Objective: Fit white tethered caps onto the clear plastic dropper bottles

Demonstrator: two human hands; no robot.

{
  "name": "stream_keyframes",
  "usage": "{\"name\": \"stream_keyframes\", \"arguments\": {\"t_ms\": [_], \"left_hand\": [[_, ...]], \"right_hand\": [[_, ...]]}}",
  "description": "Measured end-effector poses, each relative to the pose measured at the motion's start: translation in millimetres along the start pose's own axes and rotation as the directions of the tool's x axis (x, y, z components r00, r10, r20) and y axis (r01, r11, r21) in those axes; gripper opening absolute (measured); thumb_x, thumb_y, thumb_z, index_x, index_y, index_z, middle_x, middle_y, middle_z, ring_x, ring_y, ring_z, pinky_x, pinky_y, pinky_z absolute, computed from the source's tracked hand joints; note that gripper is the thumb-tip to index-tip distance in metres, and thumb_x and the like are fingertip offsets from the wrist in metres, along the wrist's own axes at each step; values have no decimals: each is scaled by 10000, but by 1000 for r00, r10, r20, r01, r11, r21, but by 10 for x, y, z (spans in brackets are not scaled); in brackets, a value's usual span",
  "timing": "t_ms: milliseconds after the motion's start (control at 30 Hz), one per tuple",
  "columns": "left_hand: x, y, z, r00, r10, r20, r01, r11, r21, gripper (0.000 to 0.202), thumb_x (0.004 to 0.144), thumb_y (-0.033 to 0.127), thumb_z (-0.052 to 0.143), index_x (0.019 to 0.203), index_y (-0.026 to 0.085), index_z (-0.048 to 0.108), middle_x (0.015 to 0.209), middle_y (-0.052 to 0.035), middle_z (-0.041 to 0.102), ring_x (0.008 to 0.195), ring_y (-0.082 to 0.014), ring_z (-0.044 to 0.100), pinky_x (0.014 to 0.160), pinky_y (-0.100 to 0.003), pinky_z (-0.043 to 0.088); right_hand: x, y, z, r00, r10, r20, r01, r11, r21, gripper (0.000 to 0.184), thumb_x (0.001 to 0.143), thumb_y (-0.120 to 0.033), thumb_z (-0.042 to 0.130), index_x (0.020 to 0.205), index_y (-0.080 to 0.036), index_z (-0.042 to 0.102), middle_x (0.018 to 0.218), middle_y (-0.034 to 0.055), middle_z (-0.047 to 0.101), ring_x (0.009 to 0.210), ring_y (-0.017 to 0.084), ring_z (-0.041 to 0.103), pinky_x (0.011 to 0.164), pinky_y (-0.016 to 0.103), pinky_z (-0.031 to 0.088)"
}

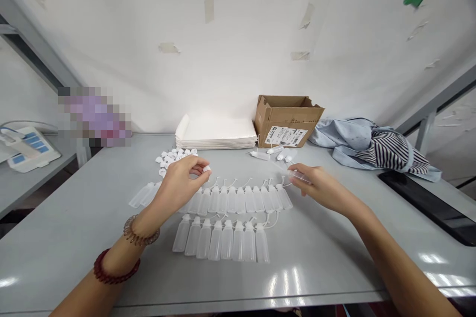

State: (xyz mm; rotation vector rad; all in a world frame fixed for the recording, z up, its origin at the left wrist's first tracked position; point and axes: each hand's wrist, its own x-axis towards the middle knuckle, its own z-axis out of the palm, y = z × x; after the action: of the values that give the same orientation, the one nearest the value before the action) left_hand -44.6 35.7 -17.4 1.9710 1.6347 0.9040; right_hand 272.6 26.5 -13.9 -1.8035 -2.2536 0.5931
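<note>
Left grip [184, 178] pinches a small white cap [207, 169] between thumb and fingertips, above the left part of the back row of bottles [241, 200]. Opposite it, well apart, the right grip [323, 185] is closed on a clear bottle [298, 176], held just past that row's right end. Loose caps [169, 159] lie scattered on the grey desk [92, 198], just beyond the left knuckles, and a few loose bottles [261, 156] lie past the right fingers, before a cardboard box [286, 133]. Nearer the person than both grips lies the front row of bottles [227, 242]. Thumb and fingertips cover part of the cap; the right fingers wrap the held bottle, so which end faces left is hard to tell. The left hand and wrist hide part of the back row. Both forearms are cut off by the bottom edge, and pixelation obscures a purplish item [94, 116] at left.
</note>
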Motion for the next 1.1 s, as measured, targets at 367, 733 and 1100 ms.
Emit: {"name": "stream_keyframes", "arguments": {"t_ms": [367,733,1100], "left_hand": [[-250,366,200,966,218,136,-149,907,-394,144,821,253,558,905,180,650,914,-54,656,845,-176,613,793,-293,526],[-434,458,405,941,337,16,-298,853,-429,202,823,125,558,1000,185,637,929,-60,617,834,-159,584,763,-274,492],[-378,461,375,968,101,231,95,704,-703,115,765,214,662,880,217,662,902,-32,633,851,-176,603,774,-299,530]], "right_hand": [[-70,-386,392,944,-291,-153,311,942,125,237,944,-303,345,1126,-169,415,898,98,635,758,206,619,663,321,480],[-146,-563,629,746,-575,-337,565,814,-137,239,948,-171,321,1188,-176,327,929,125,601,746,209,643,578,324,530],[-193,-617,603,684,-630,-367,602,772,-203,199,963,-215,308,1140,-154,378,744,34,542,547,129,527,441,215,421]]}}
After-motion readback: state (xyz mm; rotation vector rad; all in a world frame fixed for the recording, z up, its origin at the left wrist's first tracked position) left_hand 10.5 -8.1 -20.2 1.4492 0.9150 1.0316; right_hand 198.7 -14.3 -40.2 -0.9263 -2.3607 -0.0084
